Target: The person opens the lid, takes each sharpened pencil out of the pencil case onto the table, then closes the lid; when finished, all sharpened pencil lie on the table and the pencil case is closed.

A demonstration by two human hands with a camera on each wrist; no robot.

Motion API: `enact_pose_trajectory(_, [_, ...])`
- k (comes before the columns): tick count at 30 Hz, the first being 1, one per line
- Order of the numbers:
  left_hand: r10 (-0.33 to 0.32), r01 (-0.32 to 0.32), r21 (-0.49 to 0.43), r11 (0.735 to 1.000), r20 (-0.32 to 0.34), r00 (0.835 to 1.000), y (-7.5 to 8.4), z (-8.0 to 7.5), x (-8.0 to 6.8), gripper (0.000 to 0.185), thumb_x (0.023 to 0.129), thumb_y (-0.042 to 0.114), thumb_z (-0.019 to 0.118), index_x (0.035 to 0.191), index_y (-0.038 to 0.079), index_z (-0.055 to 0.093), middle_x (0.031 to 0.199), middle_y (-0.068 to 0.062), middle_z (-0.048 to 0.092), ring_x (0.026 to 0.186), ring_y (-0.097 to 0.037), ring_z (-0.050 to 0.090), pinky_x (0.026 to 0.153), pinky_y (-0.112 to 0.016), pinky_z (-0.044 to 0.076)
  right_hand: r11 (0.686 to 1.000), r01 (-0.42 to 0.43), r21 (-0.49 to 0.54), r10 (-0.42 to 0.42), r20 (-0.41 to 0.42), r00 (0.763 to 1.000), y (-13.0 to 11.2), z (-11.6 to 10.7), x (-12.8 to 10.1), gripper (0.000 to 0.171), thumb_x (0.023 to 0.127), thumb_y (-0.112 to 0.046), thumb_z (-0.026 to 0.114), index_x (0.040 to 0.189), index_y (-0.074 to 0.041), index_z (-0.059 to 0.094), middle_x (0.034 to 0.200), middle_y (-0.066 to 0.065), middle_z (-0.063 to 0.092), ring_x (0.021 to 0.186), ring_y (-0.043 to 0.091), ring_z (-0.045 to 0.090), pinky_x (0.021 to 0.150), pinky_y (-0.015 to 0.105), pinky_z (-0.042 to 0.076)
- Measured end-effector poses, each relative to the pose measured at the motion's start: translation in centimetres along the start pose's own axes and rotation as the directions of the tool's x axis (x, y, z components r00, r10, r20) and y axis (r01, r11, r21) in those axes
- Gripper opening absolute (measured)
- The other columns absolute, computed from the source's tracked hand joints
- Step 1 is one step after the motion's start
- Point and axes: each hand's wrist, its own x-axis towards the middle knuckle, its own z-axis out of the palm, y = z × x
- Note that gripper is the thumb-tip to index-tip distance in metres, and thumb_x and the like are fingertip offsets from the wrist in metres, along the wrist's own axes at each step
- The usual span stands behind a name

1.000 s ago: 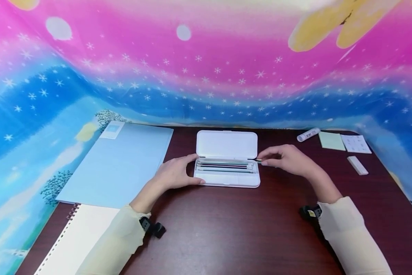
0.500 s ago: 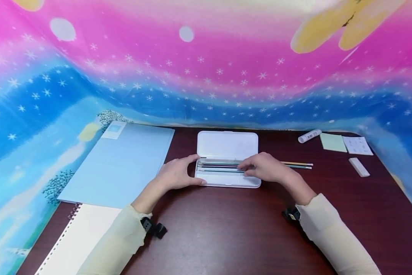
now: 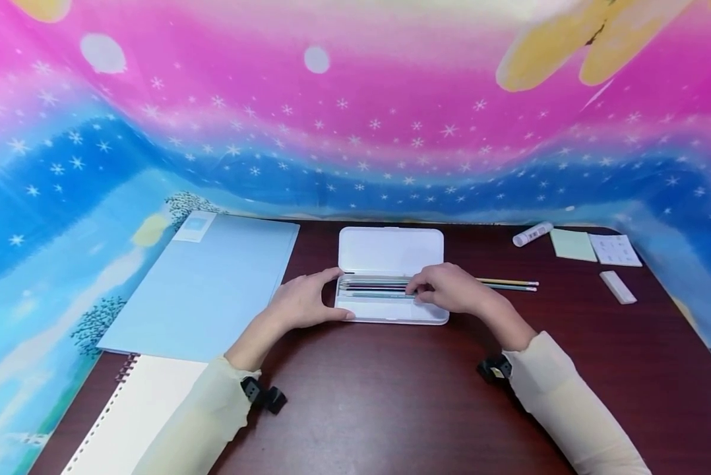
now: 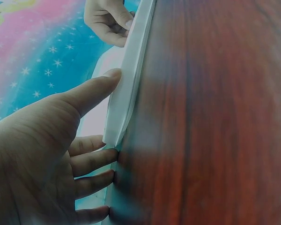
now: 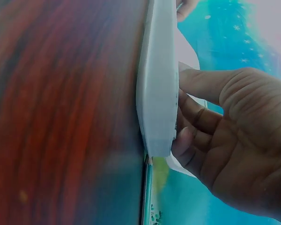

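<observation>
An open white pencil case (image 3: 391, 249) lies in the middle of the dark wooden table (image 3: 391, 402), with several pencils (image 3: 373, 287) in its tray. My left hand (image 3: 308, 300) grips the case's left end, thumb along the front edge, fingers at the end wall. The left wrist view shows this hand (image 4: 61, 140) against the case (image 4: 126, 93). My right hand (image 3: 450, 290) lies over the right half of the tray, fingers curled down on the pencils. Two pencils (image 3: 510, 284) stick out past it over the case's right end. In the right wrist view the right hand's fingers (image 5: 196, 117) curl behind the case wall (image 5: 157, 93).
A light blue folder (image 3: 207, 284) lies at the left, with a spiral notebook (image 3: 136, 409) nearer me. At the back right are a glue stick (image 3: 532, 233), green sticky notes (image 3: 572, 244), a white label sheet (image 3: 615, 249) and a white eraser (image 3: 617, 287). Colourful cloth hangs behind.
My right hand has moved left from the case's right end to over the tray. Two pencils now show sticking out to the right. The left hand has stayed put.
</observation>
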Motion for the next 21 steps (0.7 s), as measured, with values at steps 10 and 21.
enact_pose_trajectory(10, [0.005, -0.005, 0.002, 1.000, 0.002, 1.000, 0.0, 0.0, 0.0, 0.096, 0.073, 0.072, 0.076, 0.153, 0.030, 0.045, 0.145, -0.001, 0.060, 0.125, -0.030, 0.061, 0.101, -0.055, 0.049, 0.999, -0.014, 0.052, 0.019, -0.090, 0.996, 1.2, -1.2, -1.3, 0.021, 0.095, -0.016, 0.071, 0.114, -0.021, 0.079, 0.111, -0.001, 0.075, 0.099, 0.015, 0.067, 0.088, 0.041, 0.055])
enact_pose_trajectory(21, [0.008, -0.008, 0.002, 1.000, 0.003, 1.000, 0.0, 0.0, 0.0, 0.096, 0.073, 0.072, 0.076, 0.153, 0.028, 0.045, 0.147, -0.002, 0.058, 0.129, -0.030, 0.059, 0.103, -0.055, 0.048, 0.995, -0.054, 0.078, 0.070, -0.208, 0.976, 3.8, -2.7, -4.2, 0.018, 0.093, -0.019, 0.074, 0.110, -0.024, 0.079, 0.099, -0.006, 0.074, 0.083, 0.012, 0.060, 0.077, 0.034, 0.050])
